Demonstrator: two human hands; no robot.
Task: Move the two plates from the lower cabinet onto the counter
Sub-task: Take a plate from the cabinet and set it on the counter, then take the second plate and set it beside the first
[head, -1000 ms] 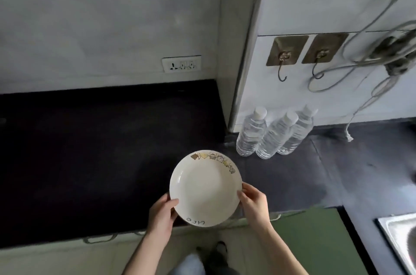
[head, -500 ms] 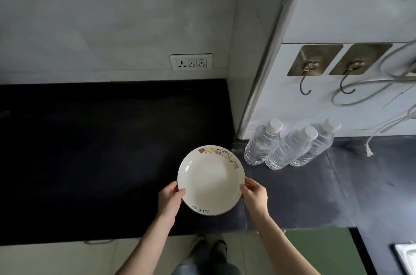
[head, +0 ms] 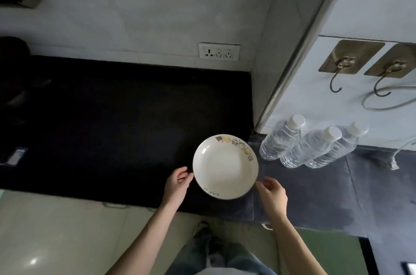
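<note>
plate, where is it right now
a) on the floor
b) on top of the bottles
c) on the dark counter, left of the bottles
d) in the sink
c: the plate lies flat on the dark counter, with the three bottles just to its right.

Creamy white plate (head: 225, 168) on a black counter (head: 112, 128)
Small gold and grey pictures run along the plate's far rim, and dark letters sit on its near rim. The bottles (head: 278, 143) are clear with white caps (head: 297, 121).
</note>
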